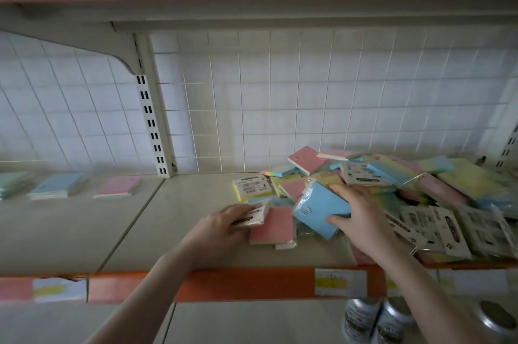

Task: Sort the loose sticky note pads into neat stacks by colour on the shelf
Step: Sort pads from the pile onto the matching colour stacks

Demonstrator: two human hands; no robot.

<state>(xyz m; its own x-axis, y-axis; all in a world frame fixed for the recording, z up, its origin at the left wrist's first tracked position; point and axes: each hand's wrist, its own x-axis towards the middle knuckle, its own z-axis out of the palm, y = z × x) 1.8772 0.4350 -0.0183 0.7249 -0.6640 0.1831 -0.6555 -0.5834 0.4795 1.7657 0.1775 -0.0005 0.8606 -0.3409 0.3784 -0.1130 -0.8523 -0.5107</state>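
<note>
Head cam view looked down onto the shelf [84, 231], and the whole next move pretty much hinged on one thing: the started stacks sat way off to the person's left, while the pad in hand was over on the right.

The right hand [361, 220] gripped a blue pad [319, 207] still in its clear wrap, thumb curled under the lower edge and fingers over the top. The pad was tilted up off the heap, long side running roughly from lower right to upper left. The left hand [221, 227] had its fingers curled round a pad lying label-side up [252, 216], which rested on a pink pad [273, 227] at the near edge of the loose pile [392, 184].

That pile covered the right part of the shelf, pads jumbled in pink, yellow, blue and mixed colours. Far left, against the back, were a blue stack [56, 185], a pink stack [119, 186] and a greenish one [14, 182] at the frame edge, all blurry.

So I'd say the blue pad had to cross well past the left hand to reach its stack. The left hand was nearer to it, so a hand-off might have been the easier route.
</note>
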